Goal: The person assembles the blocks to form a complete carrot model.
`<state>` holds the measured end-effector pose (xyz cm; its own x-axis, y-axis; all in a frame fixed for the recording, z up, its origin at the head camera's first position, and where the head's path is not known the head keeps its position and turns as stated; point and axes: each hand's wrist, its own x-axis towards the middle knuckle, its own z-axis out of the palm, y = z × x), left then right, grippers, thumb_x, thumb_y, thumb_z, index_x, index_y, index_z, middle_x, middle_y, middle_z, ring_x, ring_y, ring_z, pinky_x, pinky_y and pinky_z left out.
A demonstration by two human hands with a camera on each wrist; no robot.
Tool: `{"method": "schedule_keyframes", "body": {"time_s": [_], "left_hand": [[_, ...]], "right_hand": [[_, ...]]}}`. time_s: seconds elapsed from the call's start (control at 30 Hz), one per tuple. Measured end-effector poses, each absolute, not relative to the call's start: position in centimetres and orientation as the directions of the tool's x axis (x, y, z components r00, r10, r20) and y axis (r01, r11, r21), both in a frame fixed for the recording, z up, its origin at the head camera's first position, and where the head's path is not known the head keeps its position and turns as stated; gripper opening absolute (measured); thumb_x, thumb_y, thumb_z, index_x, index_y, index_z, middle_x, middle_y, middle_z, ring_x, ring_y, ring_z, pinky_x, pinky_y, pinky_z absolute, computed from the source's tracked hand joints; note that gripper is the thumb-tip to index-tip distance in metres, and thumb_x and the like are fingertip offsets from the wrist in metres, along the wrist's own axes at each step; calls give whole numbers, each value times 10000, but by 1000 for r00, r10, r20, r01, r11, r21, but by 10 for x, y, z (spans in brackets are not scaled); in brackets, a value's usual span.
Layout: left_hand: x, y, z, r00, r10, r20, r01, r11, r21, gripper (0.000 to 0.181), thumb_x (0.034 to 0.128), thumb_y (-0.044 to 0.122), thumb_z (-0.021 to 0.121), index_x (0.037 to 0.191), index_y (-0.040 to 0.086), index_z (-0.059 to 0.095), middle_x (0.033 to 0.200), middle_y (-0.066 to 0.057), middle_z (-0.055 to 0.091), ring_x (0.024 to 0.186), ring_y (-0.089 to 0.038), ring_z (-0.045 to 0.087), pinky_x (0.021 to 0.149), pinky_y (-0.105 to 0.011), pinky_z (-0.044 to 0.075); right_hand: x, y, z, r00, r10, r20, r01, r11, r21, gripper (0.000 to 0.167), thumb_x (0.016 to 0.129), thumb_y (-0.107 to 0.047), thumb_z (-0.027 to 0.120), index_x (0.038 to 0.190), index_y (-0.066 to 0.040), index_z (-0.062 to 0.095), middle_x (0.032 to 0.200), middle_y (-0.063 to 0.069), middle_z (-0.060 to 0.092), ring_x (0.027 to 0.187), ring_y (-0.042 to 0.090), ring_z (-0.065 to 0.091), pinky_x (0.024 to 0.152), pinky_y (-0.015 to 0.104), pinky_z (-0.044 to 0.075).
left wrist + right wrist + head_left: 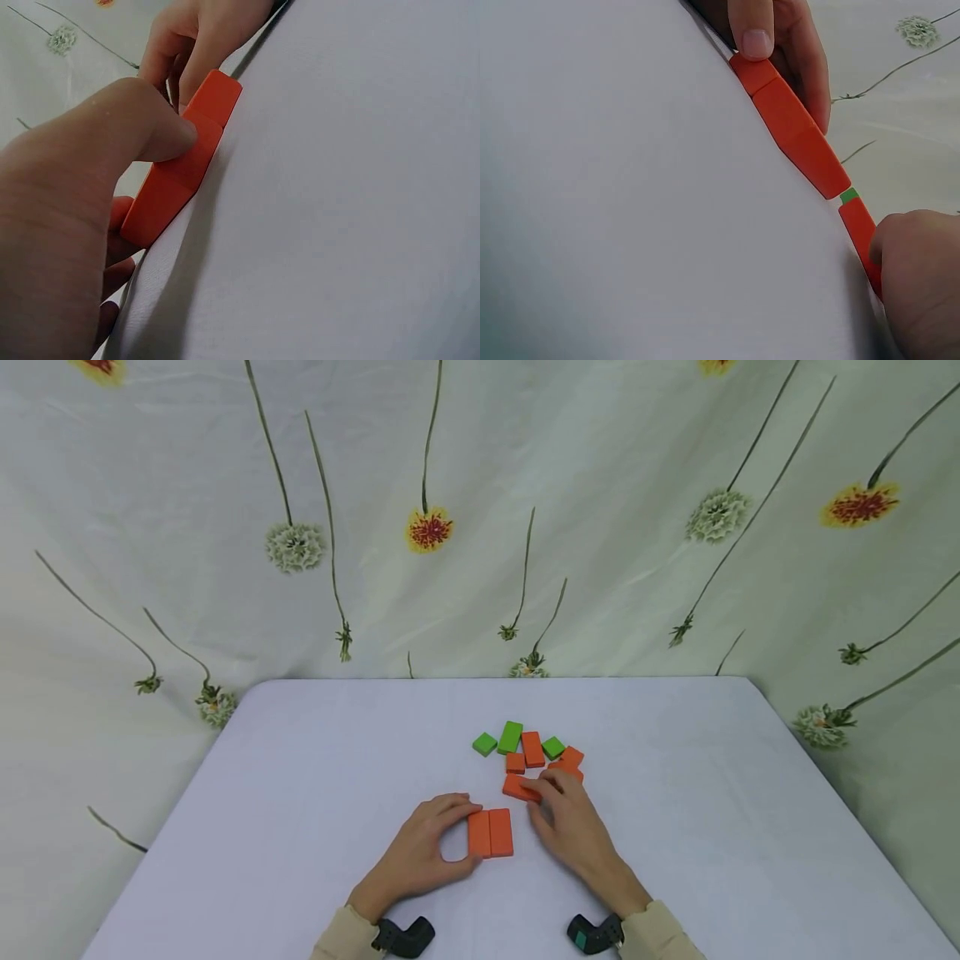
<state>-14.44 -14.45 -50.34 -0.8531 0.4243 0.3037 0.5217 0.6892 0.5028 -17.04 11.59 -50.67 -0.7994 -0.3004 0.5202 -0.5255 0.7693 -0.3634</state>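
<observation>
L hand (422,852) grips 1 orng blk (478,835), R hand (575,829) another (514,787); 3 grn blks (510,737).

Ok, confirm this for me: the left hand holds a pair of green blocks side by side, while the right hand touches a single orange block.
Not quite: the pair of blocks is orange, not green, as the head view shows. The left hand does hold them side by side, and the right hand does touch a single orange block.
</observation>
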Motion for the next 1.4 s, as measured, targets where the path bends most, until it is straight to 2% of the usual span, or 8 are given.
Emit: {"method": "schedule_keyframes", "body": {"time_s": [0.27, 0.37, 0.53, 0.77, 0.97, 1.1, 1.23, 1.4], "left_hand": [[-145, -145, -504, -851, 424, 310, 526, 683, 508, 550, 794, 367, 858, 1293, 195, 705, 1363, -25, 647, 1278, -233, 584, 1047, -499, 517], [-145, -145, -503, -858, 424, 290, 513, 684, 518, 553, 803, 378, 850, 1306, 207, 698, 1376, -14, 639, 1290, -225, 574, 1057, -499, 514], [-144, -145, -503, -852, 426, 304, 524, 683, 508, 557, 797, 381, 854, 1304, 208, 699, 1371, -5, 641, 1289, -214, 576, 1059, -482, 515], [-145, -145, -504, -837, 430, 337, 546, 681, 488, 561, 783, 370, 862, 1293, 198, 706, 1352, -3, 650, 1282, -212, 583, 1057, -471, 513], [-143, -145, -504, -856, 425, 294, 516, 688, 510, 564, 806, 395, 852, 1316, 215, 695, 1383, 2, 637, 1305, -213, 566, 1066, -493, 506], [-143, -145, -504, -861, 424, 282, 509, 692, 512, 565, 809, 403, 850, 1320, 220, 692, 1386, 6, 634, 1310, -214, 561, 1070, -497, 504], [-143, -145, -504, -859, 425, 287, 512, 693, 507, 566, 806, 395, 854, 1318, 218, 692, 1381, 8, 635, 1302, -210, 565, 1067, -490, 506], [-143, -144, -503, -866, 418, 273, 499, 694, 520, 571, 805, 385, 856, 1324, 217, 688, 1395, 3, 628, 1310, -214, 559, 1070, -491, 503]], "right_hand": [[-170, 117, -504, -811, -249, 530, -480, 800, -360, 286, 876, -3, 774, 1125, -143, 771, 1149, 41, 668, 1102, 238, 605, 920, 363, 600], [-171, 117, -504, -810, -217, 546, -466, 803, -373, 286, 875, 25, 763, 1118, -125, 755, 1117, 52, 648, 1029, 220, 594, 866, 335, 603], [-171, 116, -506, -810, -201, 551, -460, 801, -384, 266, 880, -119, 794, 1141, -110, 744, 1039, 40, 604, 907, 160, 538, 728, 286, 542], [-169, 114, -506, -855, -184, 486, -411, 811, -416, 434, 815, -340, 877, 1159, -127, 720, 1117, 48, 597, 1013, 200, 571, 823, 351, 577], [-168, 112, -505, -904, -136, 406, -329, 828, -454, 536, 812, -419, 870, 1169, -91, 642, 1126, 69, 634, 1063, 234, 563, 878, 384, 563], [-168, 112, -505, -911, -113, 396, -307, 829, -468, 546, 823, -370, 863, 1201, -56, 625, 1146, 93, 643, 1082, 251, 552, 891, 396, 559], [-168, 114, -504, -932, -105, 347, -292, 784, -548, 631, 838, -324, 840, 1343, -36, 594, 1259, 109, 641, 1146, 256, 567, 943, 429, 571], [-170, 130, -499, -947, -198, 254, -320, 671, -669, 631, 847, -249, 827, 1412, -116, 580, 1239, -10, 634, 1071, 144, 610, 938, 366, 576]]}}
